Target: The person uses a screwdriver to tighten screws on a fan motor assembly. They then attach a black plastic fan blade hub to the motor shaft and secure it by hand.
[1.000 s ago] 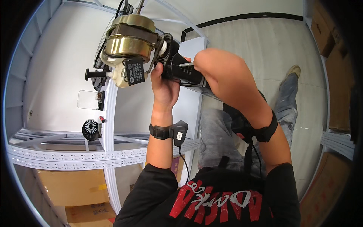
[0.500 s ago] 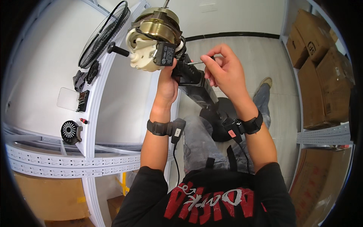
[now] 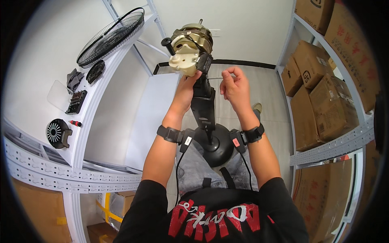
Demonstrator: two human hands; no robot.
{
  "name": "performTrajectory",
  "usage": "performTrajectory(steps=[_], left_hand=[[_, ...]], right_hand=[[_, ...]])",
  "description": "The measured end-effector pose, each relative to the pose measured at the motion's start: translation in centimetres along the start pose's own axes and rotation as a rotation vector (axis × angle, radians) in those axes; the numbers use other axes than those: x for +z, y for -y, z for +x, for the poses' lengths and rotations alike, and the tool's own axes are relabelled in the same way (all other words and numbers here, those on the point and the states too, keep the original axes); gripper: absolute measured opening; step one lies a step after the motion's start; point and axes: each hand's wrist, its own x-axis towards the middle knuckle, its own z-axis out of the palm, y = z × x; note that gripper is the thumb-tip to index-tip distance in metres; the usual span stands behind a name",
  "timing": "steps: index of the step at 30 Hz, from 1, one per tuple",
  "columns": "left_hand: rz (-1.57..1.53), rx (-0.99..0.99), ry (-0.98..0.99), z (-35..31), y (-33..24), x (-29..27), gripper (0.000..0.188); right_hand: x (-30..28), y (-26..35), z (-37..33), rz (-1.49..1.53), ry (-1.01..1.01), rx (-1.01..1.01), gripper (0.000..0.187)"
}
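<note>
A stand fan with its motor [image 3: 200,33] bare rises before me, a cream plastic gear housing [image 3: 183,61] and a black box-shaped part [image 3: 204,62] at its rear. My left hand [image 3: 185,92] is closed around the black neck [image 3: 201,86] just under the motor, its thumb up against the housing; its other fingers are mostly hidden. To the right of the neck, my right hand [image 3: 236,87] pinches a thin metal rod [image 3: 214,77] that points sideways into the neck. The rod's grip end is hidden in my fingers.
The round black base [image 3: 219,156] stands on the floor between my legs. On the left shelf [image 3: 83,139] lie a fan grille [image 3: 111,38], a black motor cover [image 3: 57,133], a bit set [image 3: 76,102] and a small red-black tool [image 3: 75,123]. Cardboard boxes [image 3: 332,107] fill the right rack.
My view has tilted up and shifted, so the fan looks more upright and farther off. Both hands keep their places at the neck, and the rod still points into it.
</note>
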Motion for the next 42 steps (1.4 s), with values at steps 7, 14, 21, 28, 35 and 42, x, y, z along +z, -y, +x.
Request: performTrajectory(steps=[7, 14, 21, 28, 35, 42], left_hand=[[-0.071, -0.041, 0.020, -0.1, -0.3, 0.5, 0.051], [-0.034, 0.013, 0.006, -0.5, -1.1, 0.7, 0.046], [-0.021, -0.022, -0.001, -0.3, -0.9, 0.1, 0.045], [-0.049, -0.030, 0.015, -0.3, -1.2, 0.0, 0.047], [-0.008, 0.005, -0.025, -0.6, -1.2, 0.7, 0.050], [-0.016, -0.011, -0.029, -0.7, -1.3, 0.3, 0.051]], right_hand=[[0.5, -2.8, 1.2, -0.314, -0.327, -0.161, 0.044], [1.8, -1.2, 0.6, -0.587, -0.404, -0.216, 0.035], [0.6, -1.0, 0.5, -0.268, -0.088, -0.020, 0.037], [0.6, 1.2, 0.8, -0.076, 0.082, 0.314, 0.034], [1.0, -0.4, 1.1, 0.142, 0.010, 0.149, 0.006], [0.9, 1.0, -0.5, 0.244, 0.148, 0.114, 0.013]])
